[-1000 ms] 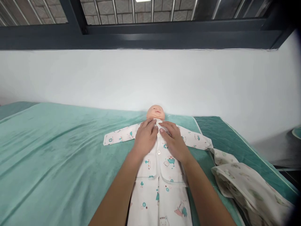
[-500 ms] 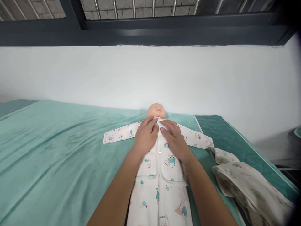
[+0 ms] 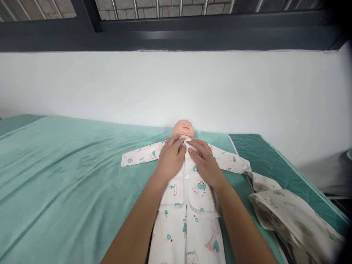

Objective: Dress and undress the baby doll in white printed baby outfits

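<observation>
A baby doll [image 3: 183, 128] lies on its back, its head toward the wall. It wears a white long-sleeved baby shirt [image 3: 176, 189] with teal and pink prints and a buttoned front. White printed trousers [image 3: 172, 238] show below the hem. My left hand [image 3: 172, 156] rests on the shirt's chest, left of the button line, fingers stretched toward the collar. Opposite it, my right hand [image 3: 202, 157] lies on the other side of the chest. Both thumbs are apart from the fingertips, beside the front opening. A round button [image 3: 187, 176] shows below the hands; the hands cover part of the upper chest.
A light green blanket [image 3: 82, 176] lies under the doll, over a darker teal quilted cover [image 3: 247, 148]. On the right, a crumpled white printed cloth [image 3: 294, 212] lies by the shirt's sleeve end. Behind stand a white wall [image 3: 165, 88] and a dark window frame [image 3: 176, 36].
The camera view has shifted very slightly. Both hands stay at the upper chest of the shirt, with no clear movement.
</observation>
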### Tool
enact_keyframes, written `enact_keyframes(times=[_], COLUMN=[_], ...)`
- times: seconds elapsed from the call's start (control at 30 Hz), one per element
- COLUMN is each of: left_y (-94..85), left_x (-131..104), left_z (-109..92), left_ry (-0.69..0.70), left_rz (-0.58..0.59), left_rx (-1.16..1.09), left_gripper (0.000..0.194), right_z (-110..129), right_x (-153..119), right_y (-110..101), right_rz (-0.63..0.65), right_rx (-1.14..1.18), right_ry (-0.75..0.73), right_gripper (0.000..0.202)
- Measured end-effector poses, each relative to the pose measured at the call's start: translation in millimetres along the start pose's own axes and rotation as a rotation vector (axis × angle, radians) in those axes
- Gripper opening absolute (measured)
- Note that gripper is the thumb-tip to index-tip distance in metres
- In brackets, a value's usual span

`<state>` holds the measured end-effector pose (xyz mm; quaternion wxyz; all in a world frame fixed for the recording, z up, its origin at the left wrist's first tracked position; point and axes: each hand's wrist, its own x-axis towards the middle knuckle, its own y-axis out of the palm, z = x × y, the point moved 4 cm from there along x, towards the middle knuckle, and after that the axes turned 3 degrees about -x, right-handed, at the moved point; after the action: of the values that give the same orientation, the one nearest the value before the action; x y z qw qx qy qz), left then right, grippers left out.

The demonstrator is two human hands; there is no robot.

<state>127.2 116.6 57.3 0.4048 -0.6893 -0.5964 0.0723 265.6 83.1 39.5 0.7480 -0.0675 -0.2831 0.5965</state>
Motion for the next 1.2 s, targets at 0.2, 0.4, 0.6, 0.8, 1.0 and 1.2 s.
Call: enact_keyframes(times=[0.2, 0.4, 0.6, 0.8, 1.0, 1.2], left_y=[0.0, -0.3, 0.0, -0.9, -15.1, -21.0], left_x=[0, 1, 0, -1, -10, -21], left_z=[-1, -1, 0, -1, -4, -3], left_ry=[0.015, 0.012, 0.017, 0.012, -0.046, -0.102], left_rz=[0.017, 0.021, 0.031, 0.022, -0.101, 0.01], left_rx=[0.004, 0.007, -0.004, -0.06, -0.287, -0.402], left_gripper=[0.041, 0.042, 0.04, 0.036, 0.014, 0.011], right_z=[-2, -2, 2, -1, -2, 7], right_x=[0, -1, -3, -5, -6, -12], right_y=[1, 2, 0, 1, -6, -9], right_rz=[0.021, 0.056, 0.0, -0.066, -0.165, -0.127], right_rx=[-0.052, -0.14, -0.055, 0.163, 0.311, 0.234], right_ry=[0.0, -0.042, 0.041, 0.145, 0.091, -0.061], right_gripper=[0.037, 0.042, 0.039, 0.041, 0.015, 0.011])
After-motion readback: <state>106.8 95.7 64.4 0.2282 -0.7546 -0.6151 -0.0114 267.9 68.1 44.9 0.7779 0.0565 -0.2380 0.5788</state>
